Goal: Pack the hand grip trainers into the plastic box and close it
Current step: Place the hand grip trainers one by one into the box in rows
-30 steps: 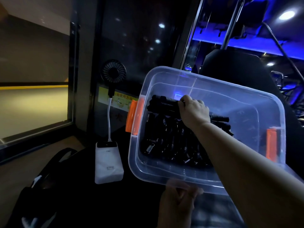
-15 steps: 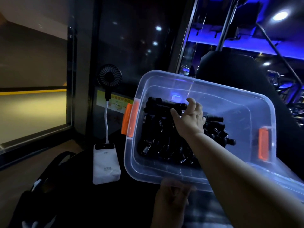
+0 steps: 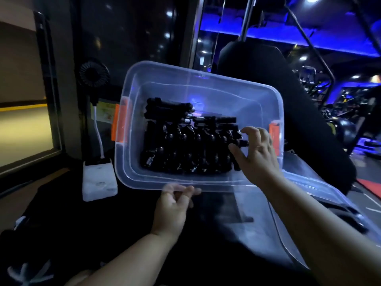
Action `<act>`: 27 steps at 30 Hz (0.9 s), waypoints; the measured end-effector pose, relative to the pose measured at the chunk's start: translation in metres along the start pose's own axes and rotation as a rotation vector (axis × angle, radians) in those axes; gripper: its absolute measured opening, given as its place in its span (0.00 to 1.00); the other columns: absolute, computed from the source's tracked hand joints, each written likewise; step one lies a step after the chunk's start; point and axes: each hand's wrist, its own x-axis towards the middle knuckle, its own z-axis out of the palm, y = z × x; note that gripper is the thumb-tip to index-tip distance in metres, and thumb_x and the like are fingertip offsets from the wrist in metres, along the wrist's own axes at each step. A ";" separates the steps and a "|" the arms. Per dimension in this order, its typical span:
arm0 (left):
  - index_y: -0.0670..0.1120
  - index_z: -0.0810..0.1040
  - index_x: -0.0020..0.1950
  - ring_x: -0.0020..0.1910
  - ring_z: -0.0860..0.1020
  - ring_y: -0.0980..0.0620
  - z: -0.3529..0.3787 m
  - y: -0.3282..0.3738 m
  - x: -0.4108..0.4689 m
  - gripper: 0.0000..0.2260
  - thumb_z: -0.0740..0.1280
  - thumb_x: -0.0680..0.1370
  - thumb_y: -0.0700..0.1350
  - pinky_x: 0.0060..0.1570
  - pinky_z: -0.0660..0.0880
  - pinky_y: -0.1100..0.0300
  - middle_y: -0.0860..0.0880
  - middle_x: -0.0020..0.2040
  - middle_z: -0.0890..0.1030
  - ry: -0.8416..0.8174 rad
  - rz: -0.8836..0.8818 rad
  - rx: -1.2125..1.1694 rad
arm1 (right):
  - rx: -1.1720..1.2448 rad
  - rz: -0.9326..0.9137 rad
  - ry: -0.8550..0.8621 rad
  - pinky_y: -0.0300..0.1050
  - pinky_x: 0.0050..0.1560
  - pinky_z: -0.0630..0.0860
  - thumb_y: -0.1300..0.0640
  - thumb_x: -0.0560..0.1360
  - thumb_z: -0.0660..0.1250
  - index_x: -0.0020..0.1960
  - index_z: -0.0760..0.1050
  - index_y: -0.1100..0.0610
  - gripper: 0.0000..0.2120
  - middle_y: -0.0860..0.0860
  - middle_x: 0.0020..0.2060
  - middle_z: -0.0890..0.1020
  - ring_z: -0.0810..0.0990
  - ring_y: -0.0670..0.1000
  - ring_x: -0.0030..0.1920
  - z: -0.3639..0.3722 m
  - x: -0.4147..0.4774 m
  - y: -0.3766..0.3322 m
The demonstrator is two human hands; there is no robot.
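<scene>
**Reach shifts: right hand now at the pile's right end**

It has left the top-left trainers, and its fingers are spread about a handle tip; whether they pinch it I cannot tell. The left hand grips the near rim of the plastic box, tipping it toward the camera. The hand grip trainers lie heaped inside; a steeper tilt could spill them. The lid lies to the right, blurred and partly covered by the arm. What lies under the box is lost in the dark.

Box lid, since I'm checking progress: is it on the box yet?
No, the lid lies right of the open plastic box.
</scene>
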 end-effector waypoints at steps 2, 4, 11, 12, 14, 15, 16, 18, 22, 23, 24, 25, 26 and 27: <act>0.43 0.69 0.48 0.29 0.74 0.60 0.002 0.000 0.000 0.06 0.65 0.77 0.43 0.39 0.73 0.66 0.51 0.40 0.86 0.007 0.005 -0.008 | -0.042 0.019 0.068 0.52 0.61 0.63 0.47 0.75 0.66 0.59 0.71 0.62 0.22 0.61 0.54 0.74 0.70 0.61 0.57 -0.015 -0.013 0.017; 0.44 0.69 0.48 0.29 0.73 0.60 0.003 0.000 0.000 0.06 0.65 0.78 0.43 0.42 0.73 0.63 0.52 0.40 0.86 0.012 0.001 -0.013 | -0.063 0.070 0.120 0.53 0.59 0.64 0.44 0.75 0.61 0.56 0.72 0.64 0.23 0.62 0.50 0.74 0.71 0.62 0.54 -0.029 -0.027 0.037; 0.47 0.68 0.46 0.28 0.73 0.60 0.003 -0.003 0.000 0.05 0.64 0.79 0.42 0.42 0.72 0.62 0.51 0.40 0.86 0.017 -0.005 -0.045 | -0.362 0.759 -0.295 0.55 0.62 0.63 0.45 0.78 0.55 0.62 0.71 0.55 0.19 0.61 0.61 0.71 0.66 0.61 0.64 -0.051 -0.074 0.136; 0.47 0.68 0.46 0.29 0.73 0.60 0.004 -0.004 -0.001 0.05 0.64 0.79 0.42 0.41 0.72 0.62 0.50 0.41 0.86 0.015 -0.007 -0.045 | -0.421 0.859 -0.417 0.56 0.63 0.62 0.43 0.78 0.54 0.64 0.70 0.52 0.21 0.60 0.64 0.69 0.65 0.60 0.66 -0.052 -0.082 0.146; 0.48 0.68 0.45 0.29 0.73 0.60 0.004 -0.004 -0.001 0.05 0.64 0.78 0.43 0.40 0.72 0.63 0.49 0.42 0.86 0.013 -0.006 -0.047 | -0.463 0.952 -0.564 0.59 0.66 0.60 0.39 0.77 0.53 0.68 0.66 0.47 0.23 0.57 0.69 0.65 0.60 0.60 0.70 -0.054 -0.096 0.159; 0.48 0.68 0.45 0.29 0.73 0.60 0.004 -0.004 -0.001 0.05 0.64 0.78 0.43 0.40 0.72 0.63 0.49 0.42 0.86 0.013 -0.005 -0.047 | -0.463 0.953 -0.601 0.60 0.66 0.59 0.37 0.76 0.53 0.70 0.63 0.46 0.25 0.56 0.71 0.63 0.58 0.60 0.72 -0.054 -0.101 0.163; 0.49 0.68 0.45 0.29 0.73 0.60 0.004 -0.003 -0.001 0.05 0.64 0.78 0.44 0.40 0.72 0.64 0.49 0.42 0.86 0.012 -0.003 -0.047 | -0.459 0.940 -0.618 0.60 0.66 0.59 0.37 0.76 0.53 0.70 0.62 0.45 0.26 0.56 0.72 0.63 0.58 0.60 0.72 -0.054 -0.102 0.165; 0.49 0.68 0.45 0.29 0.73 0.60 0.004 -0.003 -0.001 0.05 0.64 0.78 0.44 0.41 0.72 0.63 0.51 0.41 0.86 0.008 0.002 -0.048 | -0.476 0.910 -0.612 0.58 0.63 0.61 0.37 0.75 0.53 0.69 0.64 0.47 0.25 0.56 0.69 0.67 0.64 0.59 0.69 -0.054 -0.099 0.161; 0.49 0.68 0.46 0.30 0.73 0.61 0.004 -0.004 -0.001 0.05 0.64 0.78 0.45 0.43 0.72 0.62 0.51 0.41 0.86 0.007 0.008 -0.046 | -0.490 0.813 -0.611 0.52 0.56 0.66 0.40 0.75 0.55 0.59 0.73 0.50 0.20 0.58 0.60 0.75 0.72 0.59 0.61 -0.050 -0.091 0.147; 0.49 0.68 0.46 0.30 0.74 0.61 0.004 -0.003 -0.001 0.05 0.64 0.78 0.45 0.43 0.72 0.62 0.51 0.41 0.86 0.007 0.006 -0.047 | -0.431 0.766 -0.601 0.51 0.54 0.68 0.42 0.76 0.56 0.54 0.74 0.51 0.17 0.58 0.58 0.77 0.74 0.59 0.58 -0.048 -0.090 0.143; 0.49 0.68 0.46 0.30 0.74 0.61 0.004 -0.003 -0.001 0.05 0.64 0.78 0.45 0.43 0.72 0.62 0.51 0.41 0.86 0.008 0.005 -0.048 | -0.347 0.715 -0.588 0.49 0.51 0.71 0.44 0.76 0.57 0.49 0.75 0.53 0.14 0.59 0.54 0.79 0.76 0.59 0.54 -0.047 -0.089 0.138; 0.49 0.68 0.46 0.30 0.74 0.61 0.004 -0.003 -0.001 0.05 0.64 0.78 0.45 0.43 0.73 0.62 0.51 0.41 0.86 0.008 0.005 -0.049 | -0.262 0.670 -0.571 0.48 0.47 0.72 0.47 0.76 0.58 0.45 0.75 0.56 0.13 0.59 0.49 0.80 0.77 0.59 0.50 -0.046 -0.089 0.133; 0.49 0.68 0.46 0.30 0.74 0.61 0.004 -0.003 -0.001 0.05 0.64 0.78 0.45 0.43 0.72 0.62 0.51 0.41 0.86 0.007 0.006 -0.049 | -0.189 0.639 -0.545 0.48 0.44 0.71 0.50 0.76 0.59 0.44 0.75 0.57 0.12 0.58 0.46 0.81 0.78 0.60 0.49 -0.045 -0.089 0.129; 0.48 0.69 0.46 0.30 0.74 0.61 0.004 -0.003 -0.001 0.05 0.64 0.78 0.45 0.42 0.72 0.63 0.51 0.41 0.86 0.006 0.006 -0.049 | -0.123 0.625 -0.504 0.48 0.45 0.71 0.51 0.76 0.61 0.48 0.77 0.58 0.12 0.58 0.45 0.82 0.78 0.60 0.50 -0.044 -0.089 0.126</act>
